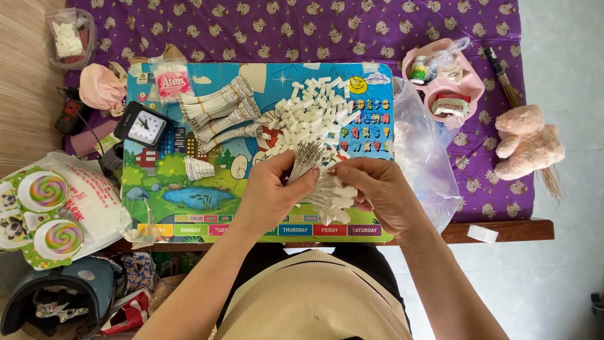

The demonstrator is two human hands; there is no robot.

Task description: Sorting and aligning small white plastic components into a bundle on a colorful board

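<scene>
Nearest to the camera is the person's cream ribbed top, and just beyond it both bare hands work over the near edge of the bench. Left hand (274, 192) is clenched around a bundle of thin grey metal wires (306, 160), which fan out upward and to the right from the fist. Right hand (377, 189) pinches with thumb and fingers a cluster of small white plastic tags on wires (330, 198); this cluster hangs between both hands, and the fingertips nearly touch the wire bundle.

My judgement is that the step in hand is the joining of one wire with one white piece, in the middle of a long repeated job. The next move, I think, calls for a fine pinch on a single wire and a steady left hold so the bundle does not scatter.

Outward from the hands lies a colourful cartoon board with weekday labels (189, 189). On it, far from the hands, is a loose heap of small white plastic pieces (311, 110). To the left of the heap lie three tied bundles of finished wires (220, 113). A small black square clock (143, 126) stands at the left edge of the board, and a clear plastic bag (421, 151) lies at the right.
</scene>
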